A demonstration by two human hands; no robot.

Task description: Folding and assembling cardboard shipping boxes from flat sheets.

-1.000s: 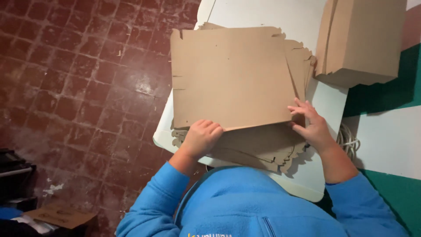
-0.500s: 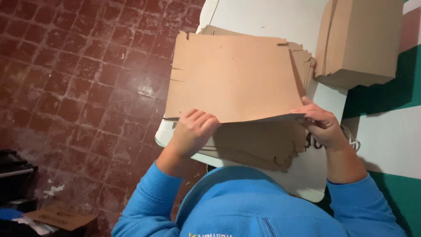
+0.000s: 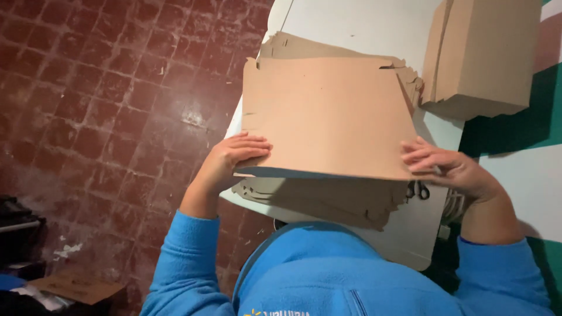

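Folded brown box (image 3: 480, 55) sat at 1 o'clock, flat cardboard pile (image 3: 333, 202) on white surface (image 3: 363, 23), left hand (image 3: 234, 158) and right hand (image 3: 448, 167) each had a grip grasping the flat brown cardboard sheet (image 3: 328, 114).

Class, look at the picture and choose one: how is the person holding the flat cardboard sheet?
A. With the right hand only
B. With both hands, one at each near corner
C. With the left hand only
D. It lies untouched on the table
B: the left hand and the right hand each grip a near corner of the flat cardboard sheet, lifting that edge above the cardboard stack on the white table.

A stack of folded boxes (image 3: 483, 55) sits far right on the white table (image 3: 363, 26); scissors (image 3: 417, 190) lie near right, red tile floor (image 3: 105, 105) left.
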